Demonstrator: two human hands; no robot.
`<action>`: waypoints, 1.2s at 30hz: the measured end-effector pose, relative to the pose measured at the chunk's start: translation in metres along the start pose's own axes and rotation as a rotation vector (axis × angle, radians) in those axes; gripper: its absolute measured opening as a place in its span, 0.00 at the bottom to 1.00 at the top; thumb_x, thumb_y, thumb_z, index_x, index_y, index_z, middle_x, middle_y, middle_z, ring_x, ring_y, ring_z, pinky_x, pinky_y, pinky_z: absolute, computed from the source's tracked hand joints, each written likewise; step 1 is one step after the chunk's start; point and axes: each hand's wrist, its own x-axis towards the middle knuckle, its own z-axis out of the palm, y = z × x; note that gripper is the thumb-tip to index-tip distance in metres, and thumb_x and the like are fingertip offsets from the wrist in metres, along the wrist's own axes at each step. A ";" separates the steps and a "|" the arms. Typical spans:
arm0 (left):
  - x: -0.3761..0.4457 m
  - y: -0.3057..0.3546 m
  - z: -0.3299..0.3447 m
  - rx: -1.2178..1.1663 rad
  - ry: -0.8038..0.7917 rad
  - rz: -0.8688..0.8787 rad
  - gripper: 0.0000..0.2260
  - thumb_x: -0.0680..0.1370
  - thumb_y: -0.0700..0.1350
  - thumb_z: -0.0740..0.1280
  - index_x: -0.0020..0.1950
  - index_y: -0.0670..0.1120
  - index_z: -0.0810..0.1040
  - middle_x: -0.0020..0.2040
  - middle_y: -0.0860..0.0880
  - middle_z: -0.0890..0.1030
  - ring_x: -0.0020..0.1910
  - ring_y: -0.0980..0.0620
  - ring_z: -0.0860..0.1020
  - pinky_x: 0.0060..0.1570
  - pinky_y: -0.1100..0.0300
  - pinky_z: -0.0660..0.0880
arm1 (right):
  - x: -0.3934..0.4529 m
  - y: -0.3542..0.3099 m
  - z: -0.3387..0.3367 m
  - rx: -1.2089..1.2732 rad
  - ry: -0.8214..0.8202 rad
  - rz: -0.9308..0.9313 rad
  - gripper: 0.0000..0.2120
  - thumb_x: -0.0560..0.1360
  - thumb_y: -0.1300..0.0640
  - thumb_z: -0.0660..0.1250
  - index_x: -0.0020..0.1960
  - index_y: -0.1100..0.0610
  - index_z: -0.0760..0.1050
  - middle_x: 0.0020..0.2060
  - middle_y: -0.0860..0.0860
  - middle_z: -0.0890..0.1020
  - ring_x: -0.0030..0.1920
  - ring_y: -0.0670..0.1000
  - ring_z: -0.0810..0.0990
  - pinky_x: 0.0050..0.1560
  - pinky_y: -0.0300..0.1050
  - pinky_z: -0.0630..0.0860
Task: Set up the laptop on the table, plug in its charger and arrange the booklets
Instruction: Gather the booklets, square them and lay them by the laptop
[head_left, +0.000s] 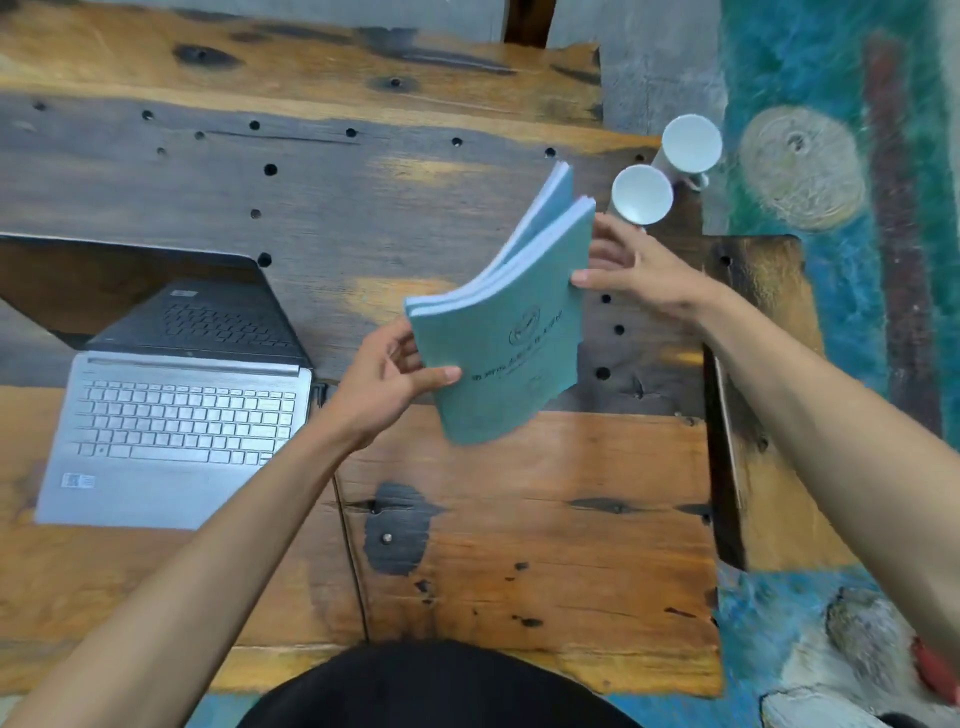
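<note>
A small stack of teal booklets (504, 332) is held tilted above the middle of the wooden table (519, 519). My left hand (387, 382) grips the stack's near left corner, thumb across the front cover. My right hand (631, 270) touches the stack's right edge with spread fingers. A silver laptop (171, 436) stands open at the left of the table, its dark screen (197, 306) tilted back. A dark plug or cable end shows at the laptop's right side (319, 389); the rest of the charger is hidden.
Two white mugs (641, 195) (691, 143) stand at the table's far right edge, just beyond my right hand. A narrower wooden piece (769, 405) adjoins the table on the right. Painted blue floor lies to the right.
</note>
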 end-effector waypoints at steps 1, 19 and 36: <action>-0.009 0.002 -0.001 0.026 -0.025 0.011 0.22 0.72 0.29 0.73 0.62 0.47 0.79 0.57 0.52 0.86 0.56 0.53 0.84 0.52 0.62 0.80 | -0.019 -0.002 0.003 -0.020 0.012 -0.032 0.33 0.74 0.56 0.77 0.75 0.49 0.69 0.67 0.51 0.80 0.67 0.49 0.79 0.67 0.46 0.76; -0.167 -0.048 -0.033 0.122 -0.039 0.101 0.21 0.70 0.35 0.76 0.60 0.52 0.82 0.60 0.50 0.85 0.61 0.50 0.82 0.58 0.57 0.80 | -0.248 0.066 0.189 0.247 0.383 -0.180 0.19 0.76 0.67 0.72 0.59 0.45 0.82 0.57 0.43 0.86 0.60 0.44 0.83 0.58 0.33 0.77; -0.187 -0.081 -0.022 0.300 0.084 0.082 0.29 0.76 0.27 0.64 0.68 0.56 0.76 0.61 0.60 0.81 0.62 0.65 0.76 0.55 0.72 0.75 | -0.257 0.087 0.230 0.154 0.358 -0.073 0.14 0.80 0.64 0.69 0.63 0.53 0.77 0.58 0.46 0.84 0.59 0.42 0.82 0.69 0.48 0.75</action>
